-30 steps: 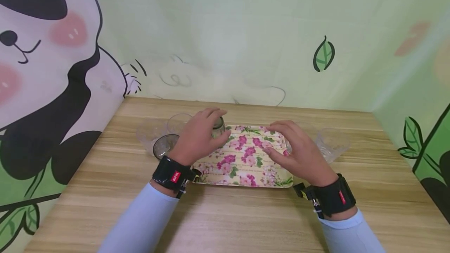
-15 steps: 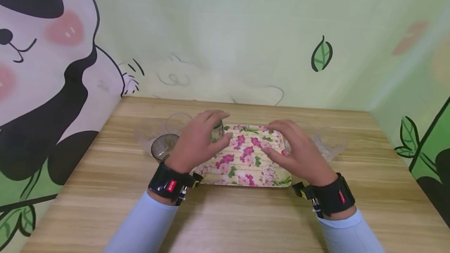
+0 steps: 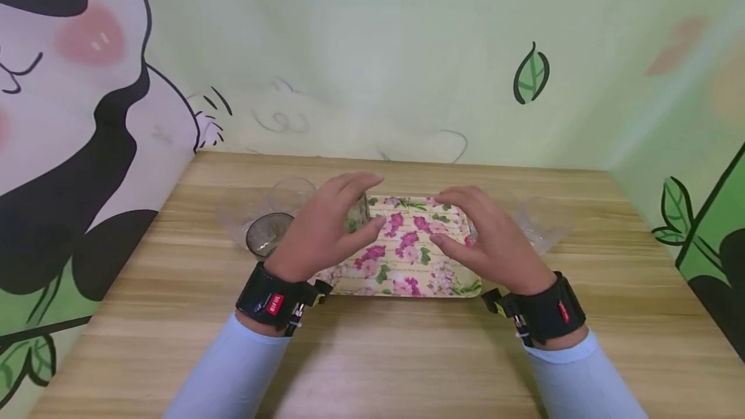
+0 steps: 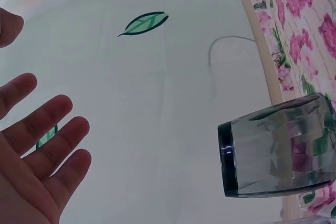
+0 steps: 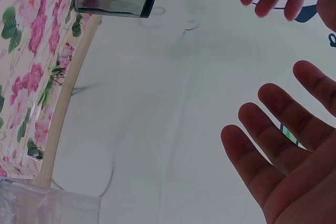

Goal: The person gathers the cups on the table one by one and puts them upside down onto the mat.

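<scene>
A flat rectangular tray (image 3: 401, 254) with pink flowers on cream lies on the wooden table. My left hand (image 3: 326, 228) hovers over its left side, fingers spread and holding nothing. A grey-tinted glass (image 4: 273, 150) stands on the tray near its back left; in the head view this hand partly hides it. My right hand (image 3: 491, 238) hovers over the tray's right edge, fingers relaxed, thumb apart, nothing held. Both palms face inward with a gap between them. In the right wrist view, the same glass is at the top left, away from the right fingers (image 5: 283, 135).
Left of the tray stand a dark-rimmed glass (image 3: 268, 235) and clear glasses (image 3: 291, 193), partly behind my left hand. Clear glassware (image 3: 541, 225) stands right of the tray, beyond my right hand. A wall hanging (image 3: 372, 70) closes off the table's back.
The head view has shifted slightly, so the table sits higher in it. Both hands keep almost the same pose over the tray. The tray and glasses have not visibly moved.
</scene>
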### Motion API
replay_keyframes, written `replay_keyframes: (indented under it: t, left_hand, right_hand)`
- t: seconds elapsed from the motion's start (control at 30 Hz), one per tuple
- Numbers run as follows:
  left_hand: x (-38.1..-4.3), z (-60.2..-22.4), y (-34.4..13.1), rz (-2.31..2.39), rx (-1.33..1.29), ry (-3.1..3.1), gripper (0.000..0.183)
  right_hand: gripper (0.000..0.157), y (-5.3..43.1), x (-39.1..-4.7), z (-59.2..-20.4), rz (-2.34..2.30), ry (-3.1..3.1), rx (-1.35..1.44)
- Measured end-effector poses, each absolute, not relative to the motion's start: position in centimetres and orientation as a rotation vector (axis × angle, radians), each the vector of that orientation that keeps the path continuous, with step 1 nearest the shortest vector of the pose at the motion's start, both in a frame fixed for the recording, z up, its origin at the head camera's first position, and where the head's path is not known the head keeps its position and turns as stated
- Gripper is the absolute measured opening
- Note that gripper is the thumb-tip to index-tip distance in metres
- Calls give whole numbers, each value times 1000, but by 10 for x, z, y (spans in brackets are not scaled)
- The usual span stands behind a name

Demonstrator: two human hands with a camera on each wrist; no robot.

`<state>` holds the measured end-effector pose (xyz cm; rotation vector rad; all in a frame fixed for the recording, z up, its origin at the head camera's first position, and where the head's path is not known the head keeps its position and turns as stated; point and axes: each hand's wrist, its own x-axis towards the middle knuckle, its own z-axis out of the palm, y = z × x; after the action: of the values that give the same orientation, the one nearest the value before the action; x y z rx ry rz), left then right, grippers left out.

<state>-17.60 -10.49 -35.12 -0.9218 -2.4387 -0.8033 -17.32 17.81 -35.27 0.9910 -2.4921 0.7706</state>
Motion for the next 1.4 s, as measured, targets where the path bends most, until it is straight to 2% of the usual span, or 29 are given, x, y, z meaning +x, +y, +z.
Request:
replay_keyframes:
  t: [0.2, 0.53, 0.8, 1.4]
  left_hand:
    - [-177, -349, -104, -813, -940, -2418, 64]
    - [-176, -354, -102, -807, -937, -2419, 63]
    - [-179, -353, -99, -749, -958, -2401, 62]
    - [-178, -354, -101, -718, -944, -2440, 61]
  right_hand:
    - [53, 180, -177, -350, 792, -2481, 1006]
    - [57, 186, -170, -346, 757, -2500, 969]
    - [50, 191, -171, -345, 755, -2470, 996]
    - [53, 193, -170, -342, 725, -2507, 959]
